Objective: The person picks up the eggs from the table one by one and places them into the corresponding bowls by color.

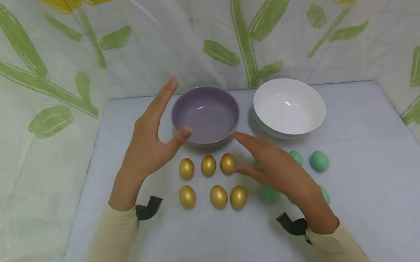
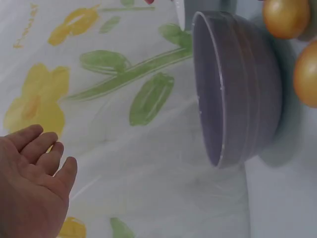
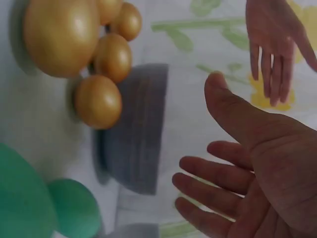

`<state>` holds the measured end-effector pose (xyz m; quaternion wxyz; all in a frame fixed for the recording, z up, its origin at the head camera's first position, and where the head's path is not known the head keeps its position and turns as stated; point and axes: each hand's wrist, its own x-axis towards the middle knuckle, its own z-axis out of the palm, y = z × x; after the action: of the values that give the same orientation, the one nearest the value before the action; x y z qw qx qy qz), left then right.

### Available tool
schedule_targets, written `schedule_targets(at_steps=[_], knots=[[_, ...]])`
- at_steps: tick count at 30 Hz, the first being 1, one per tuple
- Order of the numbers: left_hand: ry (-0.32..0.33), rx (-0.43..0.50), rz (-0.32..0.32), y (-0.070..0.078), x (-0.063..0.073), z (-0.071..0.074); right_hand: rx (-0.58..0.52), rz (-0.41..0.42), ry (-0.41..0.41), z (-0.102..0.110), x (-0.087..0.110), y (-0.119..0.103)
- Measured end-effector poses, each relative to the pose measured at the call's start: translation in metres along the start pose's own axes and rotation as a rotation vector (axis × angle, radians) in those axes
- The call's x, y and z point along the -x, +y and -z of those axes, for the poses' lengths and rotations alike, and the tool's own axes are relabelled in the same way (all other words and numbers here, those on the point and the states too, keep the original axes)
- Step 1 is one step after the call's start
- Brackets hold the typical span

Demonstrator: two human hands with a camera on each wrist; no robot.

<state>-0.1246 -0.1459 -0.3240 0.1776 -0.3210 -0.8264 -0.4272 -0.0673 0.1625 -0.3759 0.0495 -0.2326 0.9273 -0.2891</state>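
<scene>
Between left fingers (image 1: 162,97) and right fingers (image 1: 248,141), purple bowl (image 1: 206,116), apart

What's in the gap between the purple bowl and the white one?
Only bare tabletop separates the purple bowl and white bowl in the head view.

Eggs (image 1: 208,165) are gold, balls (image 1: 319,161) green, one bowl (image 1: 206,116) purple, another bowl (image 1: 289,106) white, the backdrop (image 1: 167,35) flowered yellow-and-green.

Left hand (image 1: 150,140), right hand (image 1: 277,164) bare. Long sleeves, plain cream-beige: left sleeve (image 1: 104,249), right sleeve (image 1: 336,244). Cuffs end at wrists. Dark, bent, stubby attachment on each wrist: left attachment (image 1: 149,208), right attachment (image 1: 293,224); blunt, squared-off ends. Fine markings unreadable.
</scene>
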Motion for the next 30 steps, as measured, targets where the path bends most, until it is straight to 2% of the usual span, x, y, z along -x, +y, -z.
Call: schedule_targets(at_steps=[2, 4, 9, 13, 16, 19, 24, 30], knots=[[-0.009, 0.027, 0.026, -0.016, -0.005, -0.001, -0.008, -0.02, -0.011, -0.007, -0.002, 0.0], [-0.047, 0.041, 0.07, -0.033, -0.01, -0.001, -0.009, -0.029, -0.021, -0.015, -0.005, 0.002], [-0.198, 0.093, 0.202, -0.082, -0.02, -0.005, 0.003, -0.032, -0.042, -0.034, -0.015, 0.01], [-0.311, 0.109, 0.336, -0.117, -0.018, -0.011, -0.01, -0.049, -0.071, -0.044, -0.02, 0.016], [-0.387, 0.112, 0.408, -0.135, -0.012, -0.017, -0.002, -0.059, -0.095, -0.05, -0.021, 0.018], [-0.443, 0.127, 0.427, -0.149, -0.008, -0.024, 0.03, -0.05, -0.101, -0.054, -0.022, 0.018], [-0.521, 0.138, 0.4, -0.161, -0.005, -0.037, 0.065, -0.031, -0.084, -0.059, -0.023, 0.018], [-0.514, 0.126, 0.405, -0.159, -0.004, -0.045, 0.112, -0.026, -0.072, -0.057, -0.021, 0.016]])
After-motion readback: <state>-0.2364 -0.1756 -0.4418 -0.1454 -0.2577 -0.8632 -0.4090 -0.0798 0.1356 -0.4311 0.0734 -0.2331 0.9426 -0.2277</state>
